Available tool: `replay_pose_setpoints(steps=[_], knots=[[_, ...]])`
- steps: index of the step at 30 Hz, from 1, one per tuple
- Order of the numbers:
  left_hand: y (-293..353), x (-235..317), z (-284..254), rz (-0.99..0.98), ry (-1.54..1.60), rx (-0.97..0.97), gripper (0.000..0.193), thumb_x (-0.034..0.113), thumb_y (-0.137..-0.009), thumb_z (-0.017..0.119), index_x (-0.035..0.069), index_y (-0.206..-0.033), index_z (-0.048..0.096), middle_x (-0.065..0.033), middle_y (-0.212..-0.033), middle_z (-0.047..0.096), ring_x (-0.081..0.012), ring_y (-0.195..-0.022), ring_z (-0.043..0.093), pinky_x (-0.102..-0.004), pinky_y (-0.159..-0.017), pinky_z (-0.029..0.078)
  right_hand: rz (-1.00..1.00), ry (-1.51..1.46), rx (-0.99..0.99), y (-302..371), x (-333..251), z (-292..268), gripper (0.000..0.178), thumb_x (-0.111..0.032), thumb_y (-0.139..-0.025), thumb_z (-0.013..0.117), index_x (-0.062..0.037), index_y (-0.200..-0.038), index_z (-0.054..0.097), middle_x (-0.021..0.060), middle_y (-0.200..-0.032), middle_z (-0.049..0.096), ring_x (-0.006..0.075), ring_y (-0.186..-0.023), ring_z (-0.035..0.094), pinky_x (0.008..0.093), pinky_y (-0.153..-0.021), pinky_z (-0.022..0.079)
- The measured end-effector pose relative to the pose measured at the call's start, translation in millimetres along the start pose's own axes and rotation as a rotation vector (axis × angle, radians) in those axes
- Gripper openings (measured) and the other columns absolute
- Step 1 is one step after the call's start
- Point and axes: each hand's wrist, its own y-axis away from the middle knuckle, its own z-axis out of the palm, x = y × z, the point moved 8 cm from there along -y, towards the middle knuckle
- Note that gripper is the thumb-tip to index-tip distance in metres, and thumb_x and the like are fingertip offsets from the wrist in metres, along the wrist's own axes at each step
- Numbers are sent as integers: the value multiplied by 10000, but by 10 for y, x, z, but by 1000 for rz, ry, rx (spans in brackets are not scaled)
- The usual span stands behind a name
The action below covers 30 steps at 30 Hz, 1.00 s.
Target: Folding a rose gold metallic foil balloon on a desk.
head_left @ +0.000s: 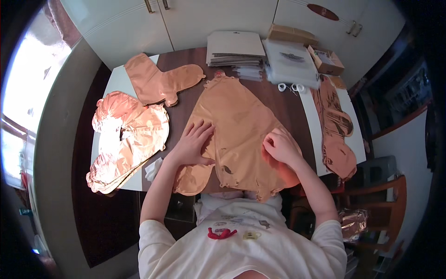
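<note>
A large flat copper-coloured foil balloon (pixel 237 121), folded over in places, lies across the table in front of me. My left hand (pixel 195 142) rests on its left part, fingers spread and palm down. At its right edge my right hand (pixel 281 145) is closed, fingers curled in a pinch on the foil; the fingertips are partly hidden. A rounded foil lobe (pixel 193 180) sticks out below my left hand, near the table's front edge. Small ragged tabs show along the balloon's lower edge.
Shiny foil balloons (pixel 132 135) are piled at the left, with another flat one (pixel 160 81) behind. More foil (pixel 337 130) lies at the right. At the back are stacked grey cards (pixel 234 46), clear plastic bags (pixel 290 60), a small open box (pixel 326 60) and white ribbon rolls (pixel 297 87). Crumpled white tissue (pixel 153 169) sits left.
</note>
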Motion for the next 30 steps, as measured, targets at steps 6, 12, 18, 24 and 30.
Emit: replay_pose_setpoints(steps=[6, 12, 18, 24, 30], knots=[[4, 1, 17, 12, -22, 9, 1052, 494, -549, 769, 57, -1394, 319, -152, -1431, 327, -328, -1376, 203, -462, -1125, 133, -47, 35, 24, 34, -56, 56, 126, -215, -782, 603, -92, -754, 614, 73, -874, 584, 277, -945, 539, 430, -851, 393], [-3, -3, 12, 10, -25, 11, 1044, 504, -552, 766, 61, -1391, 329, -159, -1428, 331, -333, -1374, 208, -461, -1124, 135, -29, 21, 3, 31, -70, 66, 122, -215, -780, 602, -96, -760, 619, 67, -882, 583, 269, -955, 538, 428, -848, 387], [3, -8, 24, 14, -26, 15, 1038, 526, -564, 755, 74, -1395, 328, -161, -1432, 326, -337, -1374, 207, -464, -1123, 137, -47, 10, -2, 32, -73, 101, 114, -217, -781, 595, -109, -756, 621, 55, -881, 585, 253, -955, 542, 425, -834, 381], [-1, 10, 12, 30, -76, 21, 1020, 575, -590, 725, 74, -1389, 337, -170, -1423, 338, -354, -1355, 246, -481, -1109, 166, -45, 34, 2, 27, -62, 84, 111, -218, -781, 602, -109, -766, 618, 59, -876, 583, 256, -947, 545, 417, -828, 393], [-32, -16, -6, 36, -66, 26, 852, 550, -731, 639, 53, -1367, 364, -205, -1409, 340, -383, -1350, 240, -488, -1104, 173, -83, -114, 26, -73, -134, -28, 185, -234, -787, 622, -99, -910, 592, 79, -935, 572, 289, -959, 545, 434, -877, 406]])
